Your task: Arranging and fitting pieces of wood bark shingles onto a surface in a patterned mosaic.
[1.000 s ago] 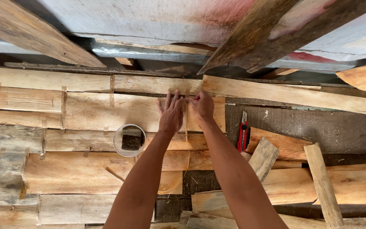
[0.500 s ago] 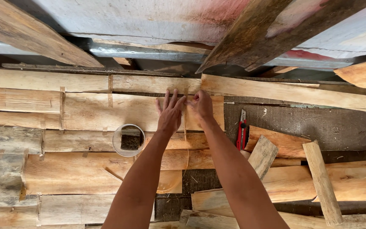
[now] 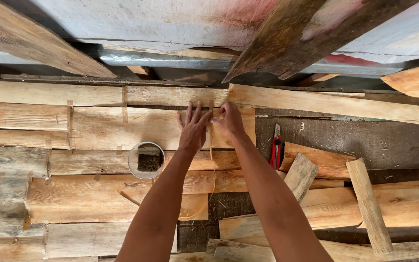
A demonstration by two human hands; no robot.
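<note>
Hands on veneer sheet [image 3: 136, 127], pinched item hidden.
Left hand [image 3: 193, 130] fingers spread flat; right hand [image 3: 229, 121] fingers pinch narrow; at 8 o'clock, round tub [image 3: 146, 160] holds a dark block.

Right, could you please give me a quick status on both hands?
Left hand flat, fingers spread, on veneer sheet. Right hand pinching thin strip at the seam. Tape roll beside left wrist.

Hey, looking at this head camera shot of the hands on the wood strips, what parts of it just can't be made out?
- Head view: whatever the right hand pinches is hidden by its curled fingers.
- The wood strip under the left hand is covered by the palm.
- The contents of the round container are dark and too small to tell.
- The red utility knife is partly behind the right forearm.
- The planks at the bottom are cut off by the frame edge.
</note>
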